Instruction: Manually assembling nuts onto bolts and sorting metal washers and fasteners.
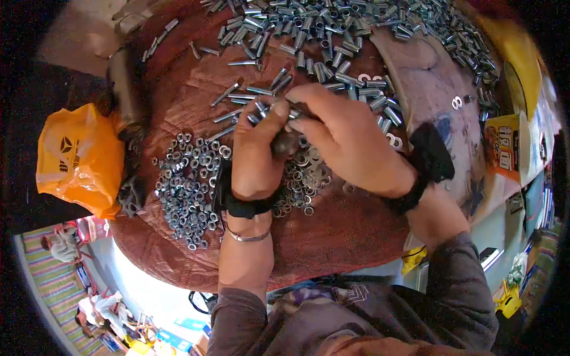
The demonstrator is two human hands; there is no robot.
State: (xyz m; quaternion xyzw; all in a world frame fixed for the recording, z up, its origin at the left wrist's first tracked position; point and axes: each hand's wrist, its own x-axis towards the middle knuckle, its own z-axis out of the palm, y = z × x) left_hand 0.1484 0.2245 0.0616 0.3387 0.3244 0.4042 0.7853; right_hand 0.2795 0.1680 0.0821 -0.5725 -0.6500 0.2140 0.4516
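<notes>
My left hand [259, 145] is closed around a shiny metal bolt [261, 109], whose end shows between thumb and fingers. From the right, my right hand [350, 137] meets it, its thumb and forefinger pinched on a small metal piece largely hidden by the fingers. Just beyond the hands lie several loose bolts [225, 95] on the reddish-brown cloth [190, 77]. A heap of hex nuts [189, 199] spreads beside my left wrist. Between my forearms is a pile of washers [306, 181], partly covered by the hands.
Many metal sleeves [309, 24] are heaped along the far side and far right. A few pale washers [456, 102] rest on a greyish cloth [415, 65]. An orange plastic bag [80, 160] stands at the left, and a printed carton [502, 145] at the right.
</notes>
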